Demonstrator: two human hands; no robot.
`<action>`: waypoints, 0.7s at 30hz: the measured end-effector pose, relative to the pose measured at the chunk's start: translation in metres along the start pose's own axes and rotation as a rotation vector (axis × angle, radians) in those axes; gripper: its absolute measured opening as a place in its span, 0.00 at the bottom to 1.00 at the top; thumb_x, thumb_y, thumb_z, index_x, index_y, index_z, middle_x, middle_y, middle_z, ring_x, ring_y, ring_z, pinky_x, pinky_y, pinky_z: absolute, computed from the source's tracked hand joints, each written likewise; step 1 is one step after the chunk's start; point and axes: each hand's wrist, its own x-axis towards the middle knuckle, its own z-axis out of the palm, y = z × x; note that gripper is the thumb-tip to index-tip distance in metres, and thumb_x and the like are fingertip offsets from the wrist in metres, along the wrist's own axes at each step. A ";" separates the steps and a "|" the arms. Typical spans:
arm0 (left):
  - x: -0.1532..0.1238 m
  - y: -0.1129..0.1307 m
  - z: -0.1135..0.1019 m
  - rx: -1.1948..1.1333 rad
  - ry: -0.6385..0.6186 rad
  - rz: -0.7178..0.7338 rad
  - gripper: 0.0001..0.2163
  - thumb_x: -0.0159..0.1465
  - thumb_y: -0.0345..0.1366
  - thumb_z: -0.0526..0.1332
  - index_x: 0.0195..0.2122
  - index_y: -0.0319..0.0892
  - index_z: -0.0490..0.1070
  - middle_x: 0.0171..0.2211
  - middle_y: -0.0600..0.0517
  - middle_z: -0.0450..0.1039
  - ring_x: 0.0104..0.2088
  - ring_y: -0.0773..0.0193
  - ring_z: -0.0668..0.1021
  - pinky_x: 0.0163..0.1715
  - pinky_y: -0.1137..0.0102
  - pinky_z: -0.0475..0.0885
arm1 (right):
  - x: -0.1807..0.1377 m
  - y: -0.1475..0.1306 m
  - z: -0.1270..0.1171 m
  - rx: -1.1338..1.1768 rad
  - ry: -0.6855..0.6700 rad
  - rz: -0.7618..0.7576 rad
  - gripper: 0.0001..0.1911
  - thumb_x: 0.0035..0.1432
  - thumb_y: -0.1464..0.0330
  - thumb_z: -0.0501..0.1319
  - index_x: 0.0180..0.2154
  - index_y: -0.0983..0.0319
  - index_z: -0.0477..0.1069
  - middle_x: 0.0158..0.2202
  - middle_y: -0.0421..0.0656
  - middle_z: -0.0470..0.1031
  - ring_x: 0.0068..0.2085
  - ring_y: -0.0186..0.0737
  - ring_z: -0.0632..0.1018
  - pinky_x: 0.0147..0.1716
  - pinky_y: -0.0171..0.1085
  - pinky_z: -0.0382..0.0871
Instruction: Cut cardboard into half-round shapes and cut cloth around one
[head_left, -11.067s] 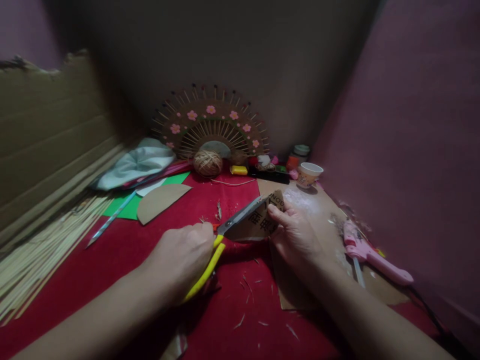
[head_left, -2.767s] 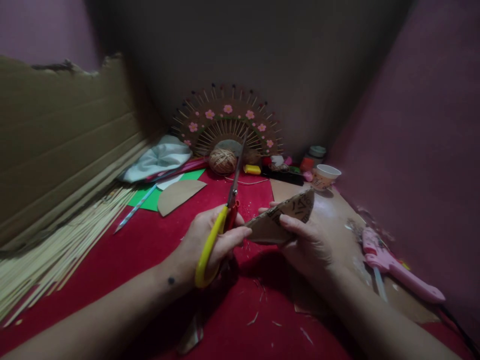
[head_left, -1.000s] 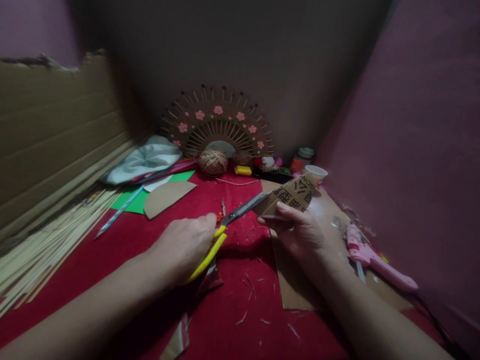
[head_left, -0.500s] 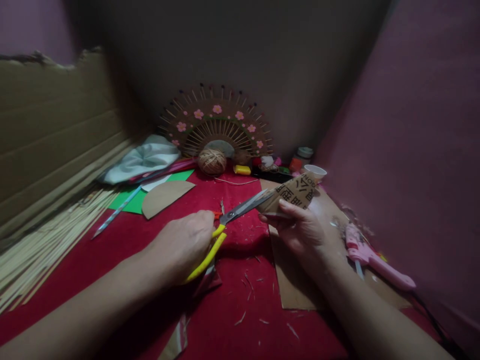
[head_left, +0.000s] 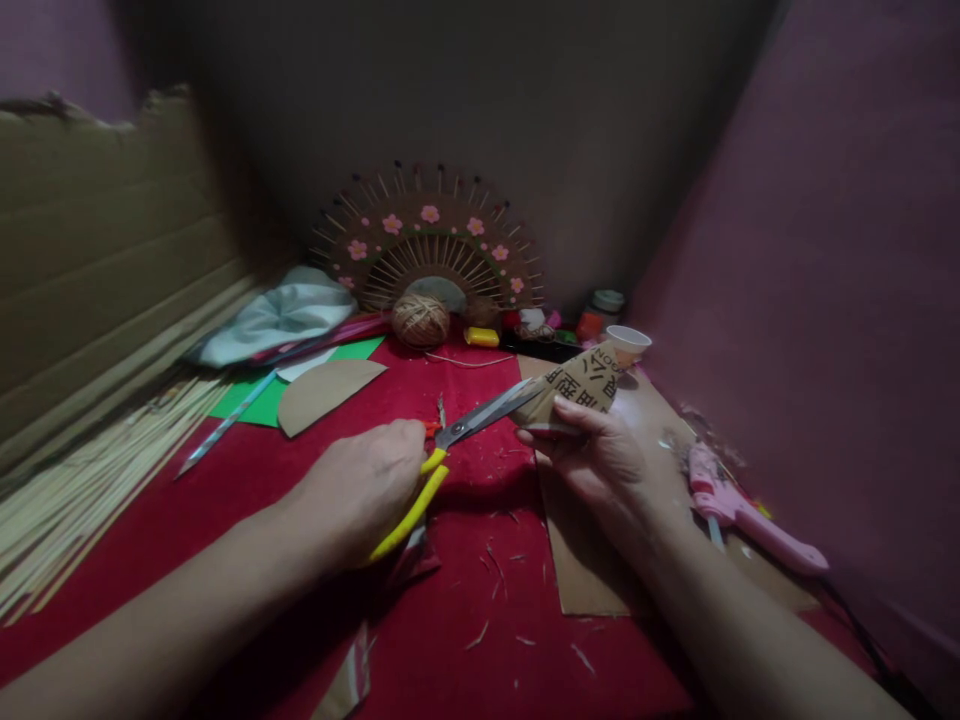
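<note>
1. A grey back wall (head_left: 480, 90) fills the top – dim, with darker shadow towards its sides.
2. A mauve wall (head_left: 810, 250) rises on the right; a mauve patch of wall (head_left: 60, 45) shows at upper left.
3. A torn-edged cardboard panel (head_left: 97, 210) stands along the left.
4. Red covering (head_left: 465, 570) spreads below – light is low throughout.

One left hand (head_left: 379, 470), one right hand (head_left: 609, 460); one pair of scissors (head_left: 454, 431); one printed cardboard piece (head_left: 577, 382); one half-round cardboard piece (head_left: 330, 395); one fan (head_left: 451, 225) with seven larger pink flowers (head_left: 430, 214); one ball of twine (head_left: 420, 320); one cup (head_left: 628, 341); one jar (head_left: 603, 310); one glue gun (head_left: 750, 517); one pencil (head_left: 227, 424); one green sheet (head_left: 259, 406); one yellow packet (head_left: 481, 337). The pale sticks (head_left: 94, 490) overlap too much to count.
</note>
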 end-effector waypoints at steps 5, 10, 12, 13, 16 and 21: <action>0.000 -0.001 -0.001 0.009 0.006 0.009 0.14 0.63 0.42 0.42 0.33 0.40 0.62 0.31 0.44 0.69 0.28 0.57 0.73 0.26 0.65 0.64 | 0.001 0.002 -0.002 -0.029 -0.033 -0.075 0.06 0.43 0.77 0.61 0.28 0.65 0.73 0.26 0.44 0.78 0.24 0.41 0.77 0.30 0.44 0.75; 0.000 -0.002 0.001 0.004 0.041 0.012 0.14 0.63 0.42 0.42 0.32 0.40 0.62 0.30 0.44 0.69 0.28 0.57 0.72 0.26 0.65 0.64 | 0.001 0.000 -0.002 0.003 0.002 0.035 0.03 0.44 0.77 0.61 0.23 0.65 0.71 0.22 0.44 0.76 0.24 0.41 0.77 0.28 0.41 0.75; 0.000 -0.002 0.003 0.004 0.046 0.013 0.14 0.63 0.42 0.42 0.32 0.40 0.62 0.30 0.44 0.69 0.27 0.57 0.72 0.25 0.65 0.64 | 0.002 0.000 -0.002 0.022 0.007 0.058 0.03 0.45 0.77 0.61 0.24 0.64 0.71 0.21 0.43 0.75 0.24 0.40 0.77 0.29 0.40 0.75; 0.000 -0.002 0.004 0.002 0.048 0.014 0.14 0.63 0.42 0.42 0.32 0.40 0.62 0.30 0.44 0.69 0.27 0.57 0.72 0.25 0.65 0.64 | 0.002 0.000 -0.003 0.027 0.005 0.056 0.04 0.45 0.77 0.61 0.24 0.64 0.70 0.21 0.42 0.75 0.24 0.40 0.77 0.29 0.41 0.75; 0.001 -0.002 0.005 0.004 0.050 0.008 0.14 0.62 0.42 0.43 0.32 0.40 0.62 0.30 0.43 0.69 0.27 0.57 0.72 0.25 0.65 0.63 | 0.005 0.001 -0.005 0.030 0.001 0.051 0.05 0.44 0.78 0.61 0.21 0.63 0.68 0.19 0.41 0.73 0.24 0.40 0.76 0.31 0.44 0.76; 0.001 -0.001 0.005 0.017 0.030 0.000 0.13 0.62 0.41 0.44 0.33 0.39 0.62 0.30 0.43 0.69 0.27 0.56 0.72 0.24 0.65 0.63 | 0.004 0.000 -0.004 0.051 0.054 0.041 0.08 0.41 0.80 0.61 0.19 0.63 0.67 0.16 0.38 0.71 0.22 0.38 0.75 0.28 0.42 0.76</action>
